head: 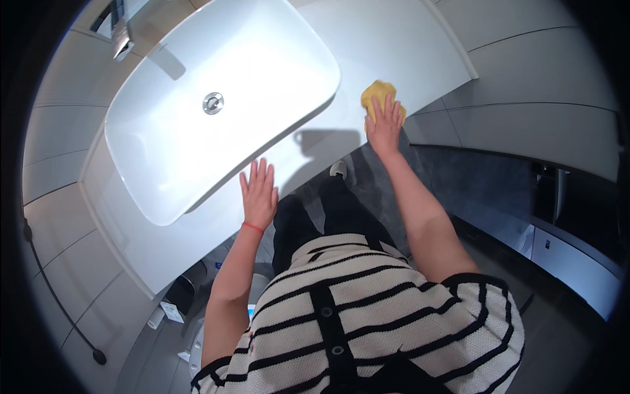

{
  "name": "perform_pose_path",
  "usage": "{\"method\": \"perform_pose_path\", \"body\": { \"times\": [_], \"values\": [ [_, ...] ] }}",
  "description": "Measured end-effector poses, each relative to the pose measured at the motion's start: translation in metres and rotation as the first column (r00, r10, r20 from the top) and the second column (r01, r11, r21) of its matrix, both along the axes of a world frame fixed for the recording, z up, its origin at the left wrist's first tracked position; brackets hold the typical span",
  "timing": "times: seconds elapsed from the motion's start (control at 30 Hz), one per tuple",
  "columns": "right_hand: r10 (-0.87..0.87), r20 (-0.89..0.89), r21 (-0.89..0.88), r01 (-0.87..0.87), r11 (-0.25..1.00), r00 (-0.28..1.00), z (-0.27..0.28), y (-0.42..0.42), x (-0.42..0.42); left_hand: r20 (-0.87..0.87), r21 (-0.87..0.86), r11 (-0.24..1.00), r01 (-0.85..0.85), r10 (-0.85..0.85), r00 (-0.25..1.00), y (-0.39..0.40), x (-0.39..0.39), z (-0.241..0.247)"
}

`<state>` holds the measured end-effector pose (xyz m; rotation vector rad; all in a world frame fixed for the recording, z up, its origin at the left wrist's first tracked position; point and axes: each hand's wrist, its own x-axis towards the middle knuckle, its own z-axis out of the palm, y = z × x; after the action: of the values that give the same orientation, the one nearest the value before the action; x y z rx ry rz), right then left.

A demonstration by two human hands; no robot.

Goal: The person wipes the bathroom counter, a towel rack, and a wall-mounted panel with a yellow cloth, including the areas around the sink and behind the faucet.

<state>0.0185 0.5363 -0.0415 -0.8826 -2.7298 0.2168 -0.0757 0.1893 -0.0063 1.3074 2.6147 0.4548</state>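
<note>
A yellow cloth (378, 92) lies crumpled on the white countertop (408, 44), right of the washbasin and near the counter's front edge. My right hand (385, 124) presses flat on it, fingers spread over the fabric. With a red string around its wrist, my left hand (259, 193) rests palm down on the counter in front of the basin and holds nothing. The white ceramic washbasin (266, 88) stands on the counter, with a metal drain (213, 103) in its bottom. What my right palm covers of the cloth is hidden.
A chrome faucet (121, 42) stands beyond the basin at the upper left. Tiled walls (521, 74) border the counter on both sides. A dark bin (184, 294) and a white roll (156, 318) are below the counter at the left. A towel bar (61, 300) is on the left wall.
</note>
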Motion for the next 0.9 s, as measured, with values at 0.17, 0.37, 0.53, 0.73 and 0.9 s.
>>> {"method": "perform_pose_path", "body": {
  "times": [0.17, 0.37, 0.53, 0.73, 0.9],
  "values": [
    [0.29, -0.093, -0.005, -0.292, 0.957, 0.953, -0.019, -0.032, -0.006, 0.015, 0.065, 0.994, -0.092, 0.091, 0.996, 0.143, 0.018, -0.012],
    [0.504, -0.003, -0.132, -0.5, 0.856, 0.864, 0.002, 0.027, -0.008, -0.127, -0.082, 0.987, -0.141, 0.13, 0.983, 0.164, 0.024, -0.016],
    [-0.108, -0.028, -0.029, 0.107, 0.994, 0.994, -0.009, 0.116, -0.009, -0.12, -0.109, 0.982, -0.152, 0.139, 0.983, 0.169, 0.026, -0.014],
    [0.524, 0.04, -0.118, -0.517, 0.848, 0.851, 0.003, 0.007, -0.024, -0.09, -0.095, 0.985, -0.146, 0.137, 0.986, 0.167, 0.025, -0.016],
    [0.618, 0.121, -0.17, -0.597, 0.784, 0.777, 0.023, 0.051, -0.048, -0.041, -0.15, 0.979, -0.139, 0.134, 0.99, 0.168, 0.023, -0.004]
  ]
}}
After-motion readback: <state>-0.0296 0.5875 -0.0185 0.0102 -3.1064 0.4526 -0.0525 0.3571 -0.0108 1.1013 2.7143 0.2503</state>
